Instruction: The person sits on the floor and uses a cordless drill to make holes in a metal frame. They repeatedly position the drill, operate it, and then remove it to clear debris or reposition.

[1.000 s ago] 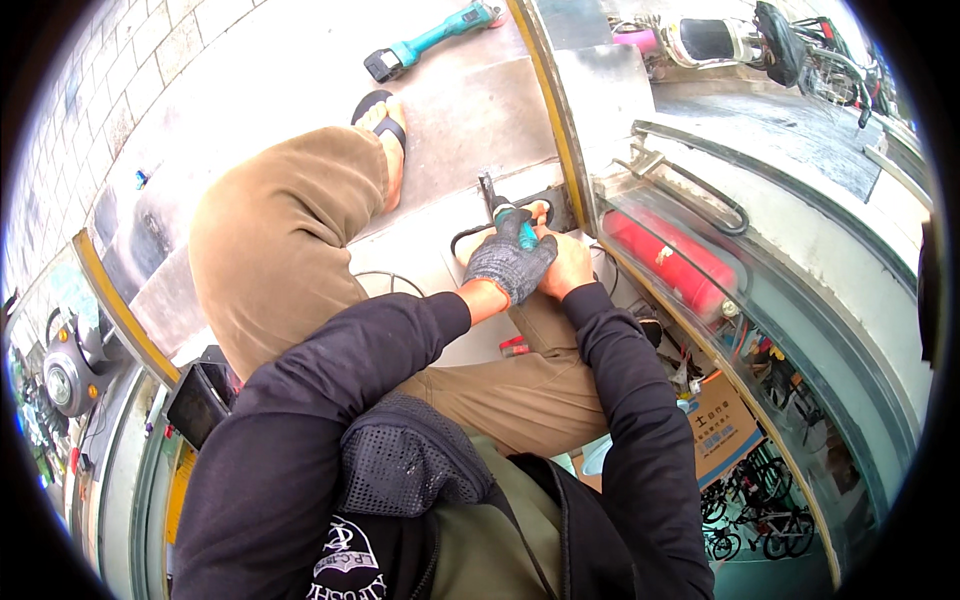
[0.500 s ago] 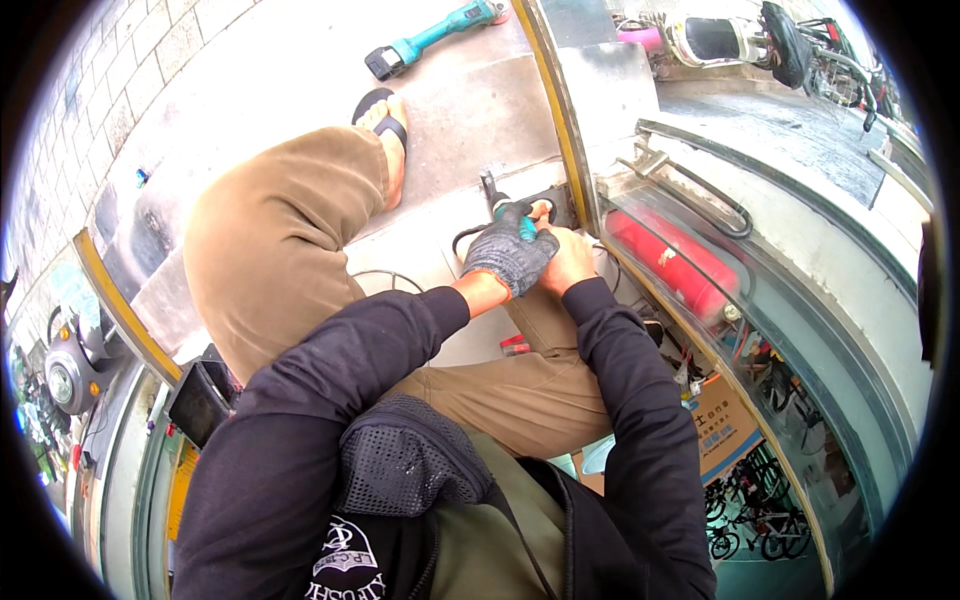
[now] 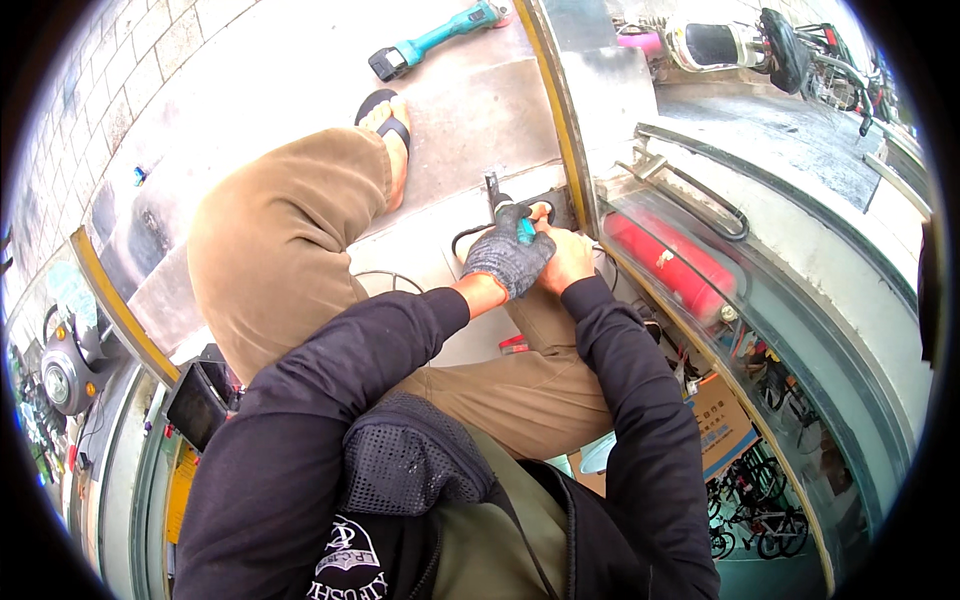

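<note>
My left hand [image 3: 508,252], in a grey work glove, is wrapped round a teal-and-black hand-held power tool [image 3: 526,231]. The tool's metal end [image 3: 491,182] sticks out beyond the glove towards the step. My bare right hand [image 3: 567,257] is closed against the tool's other side, close beside the glove. Much of the tool's body is hidden under my fingers, so its exact kind does not show. Just past both hands is my foot in a dark sandal [image 3: 541,207]. A black cable [image 3: 462,240] curves out by the glove.
A teal angle grinder [image 3: 435,42] lies on the step ahead. To the right, a red fire extinguisher [image 3: 672,265] lies behind a glass door [image 3: 800,330] with a brass-coloured edge. A small red object [image 3: 514,345] rests beside my leg. Behind my left arm stands a black box [image 3: 198,402].
The tool's metal end has tilted slightly and shows a little more clearly. Both hands keep their hold in nearly the same place, and the view has shifted a little.
</note>
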{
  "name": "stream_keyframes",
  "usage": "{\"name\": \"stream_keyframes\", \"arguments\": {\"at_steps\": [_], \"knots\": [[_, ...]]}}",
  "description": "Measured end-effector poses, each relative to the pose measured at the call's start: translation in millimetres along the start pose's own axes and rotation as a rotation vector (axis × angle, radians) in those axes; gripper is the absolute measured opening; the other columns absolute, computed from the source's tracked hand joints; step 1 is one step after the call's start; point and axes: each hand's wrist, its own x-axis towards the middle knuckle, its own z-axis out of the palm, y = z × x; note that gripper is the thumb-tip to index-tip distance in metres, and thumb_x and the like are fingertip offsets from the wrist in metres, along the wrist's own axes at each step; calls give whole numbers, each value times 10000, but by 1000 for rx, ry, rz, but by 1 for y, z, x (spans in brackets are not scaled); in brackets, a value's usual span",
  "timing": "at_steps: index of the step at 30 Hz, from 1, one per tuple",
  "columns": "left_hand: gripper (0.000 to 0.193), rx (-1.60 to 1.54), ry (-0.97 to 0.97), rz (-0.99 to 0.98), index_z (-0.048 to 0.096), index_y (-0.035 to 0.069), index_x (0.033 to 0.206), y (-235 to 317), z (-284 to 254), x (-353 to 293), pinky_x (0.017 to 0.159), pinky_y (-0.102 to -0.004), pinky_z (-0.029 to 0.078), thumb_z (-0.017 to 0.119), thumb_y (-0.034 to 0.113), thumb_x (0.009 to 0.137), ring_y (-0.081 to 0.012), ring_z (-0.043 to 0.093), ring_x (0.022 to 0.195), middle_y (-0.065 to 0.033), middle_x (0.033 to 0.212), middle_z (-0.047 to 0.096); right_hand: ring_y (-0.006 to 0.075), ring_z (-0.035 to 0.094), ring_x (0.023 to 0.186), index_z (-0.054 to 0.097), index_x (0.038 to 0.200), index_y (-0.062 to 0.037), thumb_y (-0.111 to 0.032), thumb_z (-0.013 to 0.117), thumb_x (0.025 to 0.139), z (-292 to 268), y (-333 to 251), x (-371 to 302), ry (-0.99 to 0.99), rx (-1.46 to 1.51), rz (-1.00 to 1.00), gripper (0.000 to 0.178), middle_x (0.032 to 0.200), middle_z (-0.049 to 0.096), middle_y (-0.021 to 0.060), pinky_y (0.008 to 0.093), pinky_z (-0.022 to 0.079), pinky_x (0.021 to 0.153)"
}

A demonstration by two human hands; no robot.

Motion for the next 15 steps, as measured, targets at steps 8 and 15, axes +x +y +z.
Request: {"name": "stream_keyframes", "arguments": {"at_steps": [8, 15], "knots": [[481, -153, 101, -21, 509, 4, 1370, 12, -2, -18, 1039, -399, 561, 680, 273, 1011, -316, 738, 1226, -148, 1353, 757, 387, 786, 890, 724, 1132, -9, -282, 806, 818, -16, 2, 20, -66, -221, -178, 424, 894, 779, 209, 513, 605, 790], [635, 361, -195, -155, 617, 270, 1551, 43, -18, 25, 1103, -444, 535, 549, 583, 1003, -406, 707, 1258, -174, 1466, 671, 420, 764, 1055, 806, 1059, -97, -379, 775, 899, -9, -8, 6, -81, 77, 198, 325, 1029, 809, 208, 514, 603, 924]]}}
